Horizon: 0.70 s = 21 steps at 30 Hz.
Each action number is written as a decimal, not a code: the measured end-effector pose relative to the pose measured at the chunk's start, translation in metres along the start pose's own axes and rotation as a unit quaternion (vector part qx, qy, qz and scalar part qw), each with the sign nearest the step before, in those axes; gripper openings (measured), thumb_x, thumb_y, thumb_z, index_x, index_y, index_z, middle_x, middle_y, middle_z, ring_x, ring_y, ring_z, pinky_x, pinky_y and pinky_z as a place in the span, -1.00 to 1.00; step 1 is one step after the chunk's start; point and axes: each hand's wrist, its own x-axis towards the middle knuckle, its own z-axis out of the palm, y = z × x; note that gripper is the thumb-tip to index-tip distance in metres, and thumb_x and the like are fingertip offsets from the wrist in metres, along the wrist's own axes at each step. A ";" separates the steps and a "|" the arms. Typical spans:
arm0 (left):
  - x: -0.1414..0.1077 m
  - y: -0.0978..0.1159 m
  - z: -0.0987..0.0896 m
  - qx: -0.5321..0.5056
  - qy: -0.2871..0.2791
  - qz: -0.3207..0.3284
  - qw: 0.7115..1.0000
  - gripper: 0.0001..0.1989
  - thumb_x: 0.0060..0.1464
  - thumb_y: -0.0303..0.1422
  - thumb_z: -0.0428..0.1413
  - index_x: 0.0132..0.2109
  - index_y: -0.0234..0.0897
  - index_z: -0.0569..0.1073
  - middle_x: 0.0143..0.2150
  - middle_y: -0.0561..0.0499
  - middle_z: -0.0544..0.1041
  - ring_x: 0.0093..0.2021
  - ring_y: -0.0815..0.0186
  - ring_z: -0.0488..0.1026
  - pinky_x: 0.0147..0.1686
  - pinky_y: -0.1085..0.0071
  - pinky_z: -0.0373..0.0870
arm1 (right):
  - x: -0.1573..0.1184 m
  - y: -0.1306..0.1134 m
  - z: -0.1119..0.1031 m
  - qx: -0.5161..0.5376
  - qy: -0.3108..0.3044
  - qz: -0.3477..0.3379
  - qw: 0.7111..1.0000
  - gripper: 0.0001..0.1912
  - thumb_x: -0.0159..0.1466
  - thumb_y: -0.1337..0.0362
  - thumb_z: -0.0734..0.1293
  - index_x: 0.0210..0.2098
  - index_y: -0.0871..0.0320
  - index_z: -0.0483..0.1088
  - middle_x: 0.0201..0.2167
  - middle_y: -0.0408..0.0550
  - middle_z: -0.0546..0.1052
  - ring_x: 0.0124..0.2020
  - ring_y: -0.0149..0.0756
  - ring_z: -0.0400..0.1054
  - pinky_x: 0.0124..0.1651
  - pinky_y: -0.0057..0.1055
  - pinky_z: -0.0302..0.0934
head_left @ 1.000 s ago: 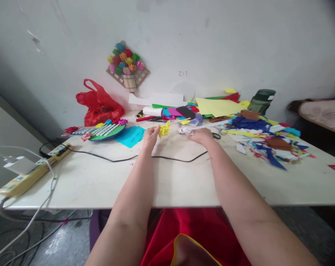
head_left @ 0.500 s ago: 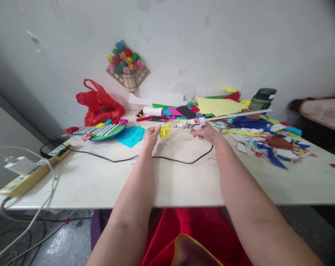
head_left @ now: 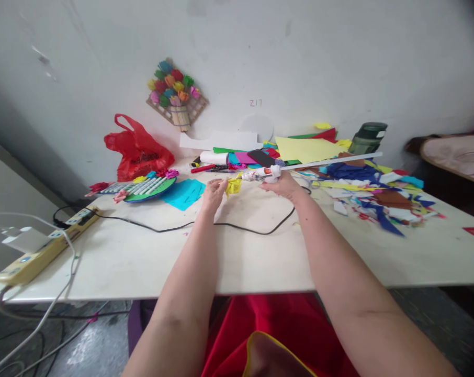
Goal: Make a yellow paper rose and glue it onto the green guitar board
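Observation:
My left hand (head_left: 214, 192) is closed on a small yellow paper flower (head_left: 233, 186), which sticks out to the right of its fingertips. My right hand (head_left: 281, 185) grips a white glue gun (head_left: 261, 174) with a long pale glue stick (head_left: 335, 161) coming out of its back. The gun's tip points left and meets or nearly meets the flower; exact contact is too small to tell. A black cord (head_left: 237, 225) runs across the table from the right hand's side to a power strip.
A yellow power strip (head_left: 44, 248) lies at the left, near a red bag (head_left: 137, 149) and a green disc with paper flowers (head_left: 153, 189). Blue paper (head_left: 184, 194) lies left of my hands. Paper scraps (head_left: 378, 196) and a dark green bottle (head_left: 368, 137) are at the right.
My right hand has moved a little left with the glue gun, bringing its tip closer to the yellow flower. My left hand remains closed on the flower. The view has shifted slightly.

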 end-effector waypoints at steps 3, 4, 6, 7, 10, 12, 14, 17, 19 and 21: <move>0.000 -0.001 0.000 0.002 -0.007 0.005 1.000 -0.65 0.01 -0.07 0.08 -0.37 -0.27 0.56 -0.19 -0.07 0.53 -0.05 0.22 0.38 -0.04 0.36 0.25 | 0.002 0.002 0.001 -0.007 0.006 -0.023 1.000 -0.74 -0.13 0.24 0.44 -0.45 0.25 0.46 -0.50 -0.05 0.52 -0.48 -0.33 0.36 -0.41 -0.42 0.26; 0.000 -0.001 0.000 0.003 -0.007 0.006 1.000 -0.65 0.01 -0.08 0.08 -0.37 -0.27 0.56 -0.18 -0.07 0.53 -0.05 0.22 0.38 -0.03 0.36 0.25 | 0.003 0.003 0.002 -0.008 0.006 -0.029 1.000 -0.72 -0.13 0.24 0.44 -0.41 0.25 0.47 -0.47 -0.04 0.53 -0.44 -0.30 0.38 -0.36 -0.39 0.28; 0.000 0.000 0.000 0.005 -0.007 0.006 1.000 -0.66 0.01 -0.09 0.08 -0.36 -0.27 0.57 -0.17 -0.08 0.52 -0.04 0.22 0.37 -0.02 0.36 0.25 | 0.004 0.004 0.003 -0.011 0.002 -0.038 0.999 -0.68 -0.12 0.23 0.43 -0.36 0.25 0.49 -0.41 -0.03 0.55 -0.38 -0.26 0.41 -0.30 -0.36 0.30; 0.000 0.000 0.000 0.006 -0.007 0.005 1.000 -0.67 0.01 -0.10 0.09 -0.36 -0.27 0.57 -0.16 -0.08 0.52 -0.04 0.22 0.37 -0.01 0.35 0.25 | 0.004 0.005 0.003 -0.015 0.000 -0.041 0.999 -0.67 -0.11 0.23 0.43 -0.34 0.25 0.49 -0.40 -0.02 0.56 -0.36 -0.24 0.42 -0.27 -0.35 0.31; -0.001 0.003 0.000 0.006 -0.016 0.009 1.000 -0.68 0.02 -0.11 0.09 -0.35 -0.26 0.58 -0.15 -0.08 0.52 -0.01 0.21 0.36 0.01 0.34 0.24 | 0.006 0.008 0.003 -0.030 0.000 -0.050 0.998 -0.67 -0.10 0.23 0.42 -0.33 0.25 0.49 -0.38 -0.02 0.57 -0.33 -0.21 0.44 -0.24 -0.33 0.31; -0.002 0.004 -0.001 0.005 -0.023 0.013 1.000 -0.69 0.03 -0.12 0.08 -0.34 -0.25 0.58 -0.18 -0.07 0.53 0.01 0.20 0.35 0.02 0.35 0.24 | 0.007 0.011 0.003 -0.045 0.002 -0.059 0.997 -0.68 -0.09 0.21 0.42 -0.34 0.24 0.49 -0.38 -0.03 0.57 -0.32 -0.20 0.44 -0.23 -0.33 0.31; -0.002 0.005 -0.001 0.008 -0.024 0.014 1.000 -0.68 0.03 -0.12 0.08 -0.32 -0.24 0.59 -0.19 -0.06 0.53 0.01 0.21 0.35 0.02 0.35 0.24 | 0.009 0.015 0.003 -0.058 0.000 -0.065 0.996 -0.70 -0.08 0.21 0.42 -0.35 0.23 0.49 -0.40 -0.05 0.57 -0.32 -0.19 0.44 -0.22 -0.32 0.32; -0.002 0.005 -0.001 0.019 -0.024 0.014 0.999 -0.67 0.05 -0.11 0.06 -0.32 -0.25 0.59 -0.17 -0.06 0.53 0.02 0.20 0.35 0.03 0.34 0.24 | 0.011 0.020 0.003 -0.068 -0.002 -0.069 0.995 -0.71 -0.07 0.21 0.42 -0.35 0.21 0.50 -0.40 -0.06 0.57 -0.31 -0.20 0.45 -0.18 -0.31 0.33; -0.002 0.005 -0.001 0.027 -0.027 0.018 0.999 -0.66 0.06 -0.11 0.04 -0.33 -0.25 0.59 -0.16 -0.07 0.53 0.02 0.20 0.35 0.03 0.34 0.25 | 0.013 0.024 0.003 -0.075 -0.001 -0.069 0.995 -0.70 -0.07 0.21 0.43 -0.33 0.20 0.50 -0.39 -0.06 0.58 -0.31 -0.20 0.46 -0.16 -0.31 0.33; -0.003 0.006 -0.001 0.035 -0.029 0.023 0.999 -0.65 0.07 -0.10 0.03 -0.33 -0.25 0.59 -0.17 -0.06 0.53 0.02 0.21 0.35 0.03 0.34 0.25 | 0.014 0.026 0.004 -0.081 0.002 -0.069 0.994 -0.70 -0.07 0.21 0.43 -0.32 0.19 0.50 -0.38 -0.07 0.58 -0.30 -0.20 0.47 -0.14 -0.31 0.33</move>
